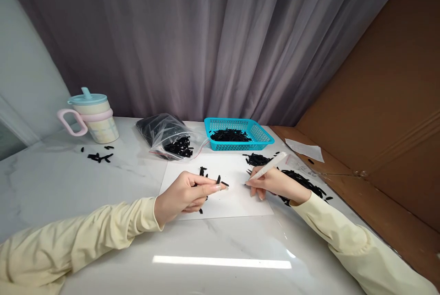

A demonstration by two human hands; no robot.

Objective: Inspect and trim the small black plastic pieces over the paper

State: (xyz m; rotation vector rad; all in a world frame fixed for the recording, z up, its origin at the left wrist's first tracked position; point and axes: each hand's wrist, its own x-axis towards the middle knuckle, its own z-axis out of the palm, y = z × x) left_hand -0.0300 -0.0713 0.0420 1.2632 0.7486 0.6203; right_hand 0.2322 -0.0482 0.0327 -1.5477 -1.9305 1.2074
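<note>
My left hand (pixel 189 193) is closed above a white sheet of paper (pixel 237 205), pinching small black elongated pieces (pixel 218 179) between thumb and forefinger. More such black pieces (pixel 201 171) lie on the sheet behind and below that hand, partly hidden by it. In my right hand (pixel 271 182) is a white pen-shaped tool (pixel 270 166), slanting with its dark tip pointing down and left toward the sheet. The two hands are a short way apart. Beside the right hand, a heap of loose black pieces (pixel 300 183) is partly covered by the wrist.
A blue perforated basket (pixel 240 146) holding black pieces stands at the back, with an open plastic bag (pixel 160 134) of them to its left. Farther left are a lidded mug (pixel 101 123) and loose pieces (pixel 99 158). A white slip (pixel 304 150) lies at the right.
</note>
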